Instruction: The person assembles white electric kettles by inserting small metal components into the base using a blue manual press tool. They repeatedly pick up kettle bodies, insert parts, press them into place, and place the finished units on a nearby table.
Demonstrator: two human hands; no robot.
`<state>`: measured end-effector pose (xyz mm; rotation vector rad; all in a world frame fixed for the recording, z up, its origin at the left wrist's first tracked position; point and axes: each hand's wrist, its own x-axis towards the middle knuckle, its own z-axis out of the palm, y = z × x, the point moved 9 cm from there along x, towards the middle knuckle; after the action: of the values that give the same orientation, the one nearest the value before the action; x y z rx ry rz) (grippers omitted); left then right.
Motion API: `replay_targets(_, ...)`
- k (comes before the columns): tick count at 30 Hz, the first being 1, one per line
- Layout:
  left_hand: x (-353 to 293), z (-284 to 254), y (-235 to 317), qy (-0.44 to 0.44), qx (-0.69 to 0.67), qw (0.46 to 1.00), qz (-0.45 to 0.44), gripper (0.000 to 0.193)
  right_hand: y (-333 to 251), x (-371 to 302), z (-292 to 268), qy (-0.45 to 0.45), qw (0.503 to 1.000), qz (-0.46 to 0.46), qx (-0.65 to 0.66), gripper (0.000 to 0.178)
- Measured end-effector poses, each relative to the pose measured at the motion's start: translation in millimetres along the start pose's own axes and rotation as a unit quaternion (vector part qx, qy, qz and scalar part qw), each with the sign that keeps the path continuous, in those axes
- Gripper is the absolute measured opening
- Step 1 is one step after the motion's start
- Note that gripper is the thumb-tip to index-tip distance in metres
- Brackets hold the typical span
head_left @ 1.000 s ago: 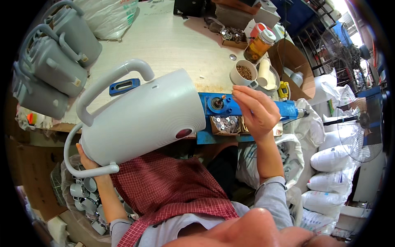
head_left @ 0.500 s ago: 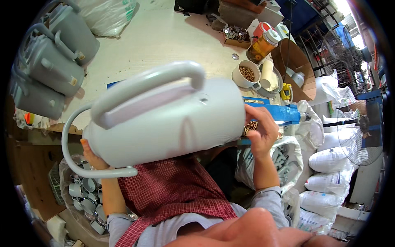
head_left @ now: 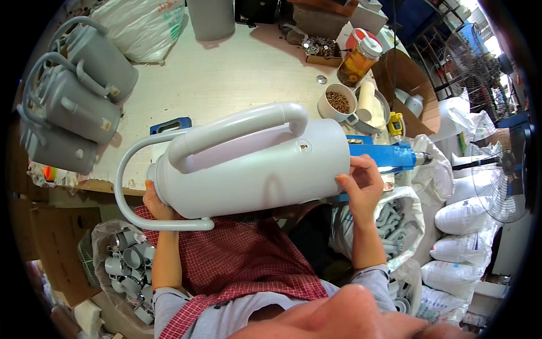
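A pale grey thermos jug (head_left: 254, 172) lies on its side across the front of the bench, its thick side handle uppermost. A thin carrying loop curves around its neck at the left. My left hand (head_left: 158, 204) supports the neck end, with most fingers hidden beneath it. At the base end, my right hand (head_left: 364, 183) grips the rim between thumb and bent fingers. Below the handle's right end, a small round recess shows something brownish. Just beyond the base is a blue bar-shaped device (head_left: 387, 155) with a metal tip, partly hidden by the jug.
Several grey jugs (head_left: 84, 107) stand at the left. A cup of brass-coloured screws (head_left: 339, 103) and a jar of amber liquid (head_left: 358, 61) stand at the back right. Below the bench are bags of grey cups (head_left: 131, 265) and grey handles (head_left: 395, 226).
The jug has shifted right and settled level, with both hands still on it. The recess under its handle, dark before, now shows something brownish. The whole view has shifted slightly.
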<state>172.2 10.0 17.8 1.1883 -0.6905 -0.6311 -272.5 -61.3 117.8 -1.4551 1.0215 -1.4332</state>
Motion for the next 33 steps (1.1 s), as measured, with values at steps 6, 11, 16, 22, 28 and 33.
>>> replay_targets(6, 3, -9, 10, -0.009, 0.065, 0.996, 0.061, 0.055, -58, 24, 11, 0.005, 0.951, -0.116, -0.287, 0.051)
replay_targets(11, 6, -10, -1, -0.037, 0.056, 0.998, 0.01, 0.052, -71, 71, 90, -0.137, 0.947, -0.208, -0.204, 0.056)
replay_targets(16, 11, -12, -4, -0.038, 0.08, 0.996, -0.02, 0.051, -38, 68, 92, -0.214, 0.976, -0.027, -0.001, 0.038)
replay_targets(22, 8, -6, 3, -0.015, 0.018, 1.0, -0.006, 0.053, -43, 66, 91, -0.219, 0.972, -0.07, -0.054, 0.036)
replay_targets(28, 15, -2, 8, -0.042, 0.026, 0.999, 0.0, 0.05, -45, 63, 92, -0.202, 0.978, -0.052, -0.022, 0.035)
replay_targets(33, 15, -6, -6, -0.046, 0.029, 0.997, -0.054, 0.048, -44, 65, 96, -0.208, 0.976, -0.047, -0.043, 0.036)
